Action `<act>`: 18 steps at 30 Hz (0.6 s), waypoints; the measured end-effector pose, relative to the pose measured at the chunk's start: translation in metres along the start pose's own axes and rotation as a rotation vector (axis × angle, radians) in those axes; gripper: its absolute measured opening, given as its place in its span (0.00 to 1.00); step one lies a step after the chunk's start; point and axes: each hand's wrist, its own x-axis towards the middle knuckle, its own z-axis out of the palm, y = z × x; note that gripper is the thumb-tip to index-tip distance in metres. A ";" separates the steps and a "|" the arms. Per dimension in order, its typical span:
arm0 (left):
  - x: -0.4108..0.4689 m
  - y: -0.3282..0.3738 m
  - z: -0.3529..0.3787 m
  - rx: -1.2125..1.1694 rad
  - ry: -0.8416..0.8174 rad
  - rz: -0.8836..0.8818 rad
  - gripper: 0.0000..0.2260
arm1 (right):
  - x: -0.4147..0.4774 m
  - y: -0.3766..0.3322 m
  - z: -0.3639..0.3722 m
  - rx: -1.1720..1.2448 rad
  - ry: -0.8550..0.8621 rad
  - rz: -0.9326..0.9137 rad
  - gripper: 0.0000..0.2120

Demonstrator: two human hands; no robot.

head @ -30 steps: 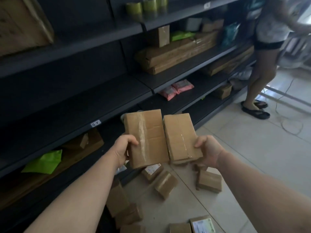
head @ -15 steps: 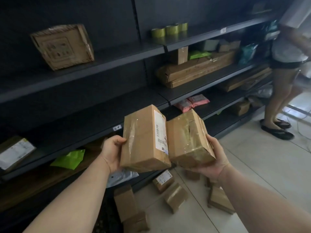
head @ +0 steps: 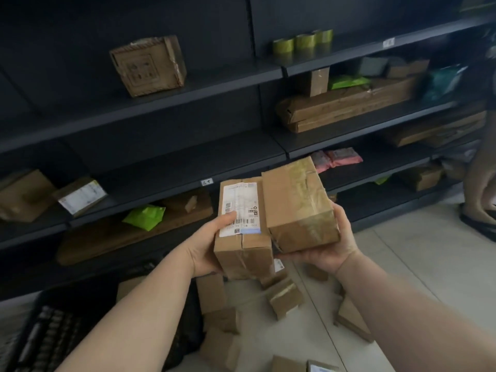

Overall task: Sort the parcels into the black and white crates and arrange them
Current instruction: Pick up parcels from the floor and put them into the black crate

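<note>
Left hand (head: 206, 245) grips a labelled box (head: 247, 237), thumb on top. Beside it, the right hand (head: 328, 252) cups a taped box (head: 298, 208) from below. Under both hands, more boxes (head: 284, 299) lie on the floor (head: 416, 242). Lower left sits the black crate (head: 53, 336). Most sorting looks not done yet.

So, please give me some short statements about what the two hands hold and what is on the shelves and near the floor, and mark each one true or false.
1. The left hand holds a box with a white label. True.
2. The right hand is empty. False: it holds a taped box from below.
3. Three rolls of tape stand on an upper shelf. True.
4. The black crate sits on a shelf. False: it is low down at the left, below the shelves.
</note>
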 end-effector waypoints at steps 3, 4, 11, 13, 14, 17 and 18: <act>-0.019 -0.025 -0.008 -0.260 0.087 0.067 0.24 | 0.002 0.010 -0.005 -0.059 0.028 0.096 0.31; -0.026 -0.034 -0.015 -0.334 0.117 0.091 0.24 | 0.003 0.016 -0.007 -0.081 0.050 0.121 0.31; -0.080 -0.081 -0.082 -0.508 0.376 0.107 0.22 | 0.016 0.076 0.007 -0.229 0.191 0.230 0.24; -0.087 -0.089 -0.107 -0.501 0.531 0.088 0.26 | 0.024 0.097 0.019 -0.310 0.209 0.261 0.21; -0.091 -0.093 -0.119 -0.474 0.630 0.064 0.30 | 0.029 0.108 0.024 -0.364 0.217 0.284 0.21; -0.100 -0.106 -0.162 -0.398 0.900 -0.003 0.54 | 0.048 0.144 0.039 -0.568 0.242 0.379 0.26; -0.105 -0.112 -0.178 -0.380 0.949 0.006 0.57 | 0.055 0.157 0.043 -0.640 0.246 0.406 0.28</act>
